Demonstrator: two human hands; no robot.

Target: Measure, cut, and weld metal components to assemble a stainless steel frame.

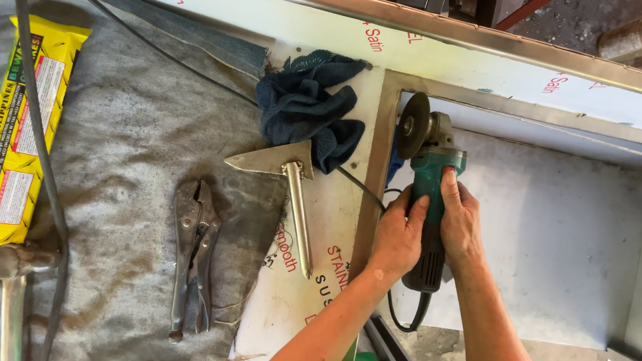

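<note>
Grip of both hands, left (397,237) and right (461,220), wraps the green angle grinder (428,190), forearms angled upward.

Bright even daylight, soft shadows, mild glare on white sheet, sharp focus

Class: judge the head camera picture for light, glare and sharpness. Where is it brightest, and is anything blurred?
Head view: strongest daylight glare on the white film-covered steel sheet; sharp focus on the green angle grinder in both hands; the grey locking pliers are evenly lit.
</note>
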